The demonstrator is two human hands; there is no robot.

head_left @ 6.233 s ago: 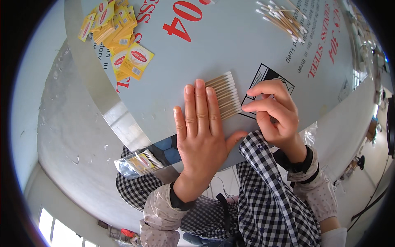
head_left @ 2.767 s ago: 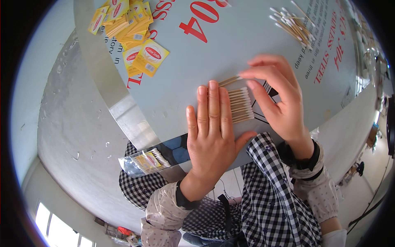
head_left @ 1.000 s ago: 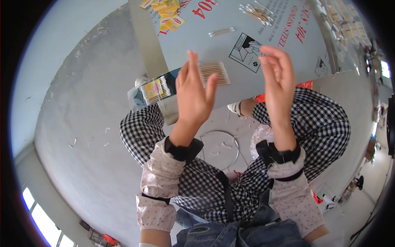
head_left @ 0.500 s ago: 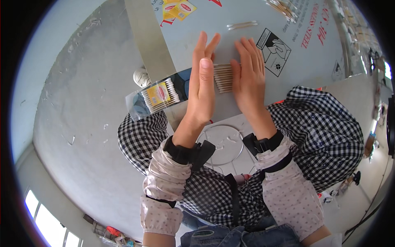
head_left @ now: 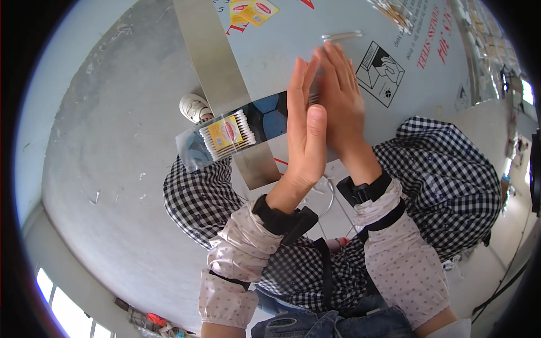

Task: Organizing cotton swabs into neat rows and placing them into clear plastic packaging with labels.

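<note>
My left hand (head_left: 305, 127) and my right hand (head_left: 342, 107) stand on edge close together on the table, palms facing and fingers stretched out. Between them lies a row of cotton swabs (head_left: 314, 99); only a sliver shows, the rest hidden by my hands. To the left of my left hand, a dark blue patterned strip (head_left: 269, 115) runs out past the table's edge. On its outer end, under clear film, sits a flat pack of cotton swabs (head_left: 228, 136) with a yellow card. A few loose cotton swabs (head_left: 342, 36) lie beyond my fingertips.
The table (head_left: 265, 62) has a printed grey-blue film and a bare metal border at its left edge. Yellow cards (head_left: 259, 12) lie at the far side, with a pile of cotton swabs (head_left: 394, 14) to their right. A wire-frame stool (head_left: 329, 197) shows below the near edge.
My left hand has moved right toward my right hand, narrowing the gap and covering most of the swab row. More of the dark strip shows. The whole view has shifted slightly.
</note>
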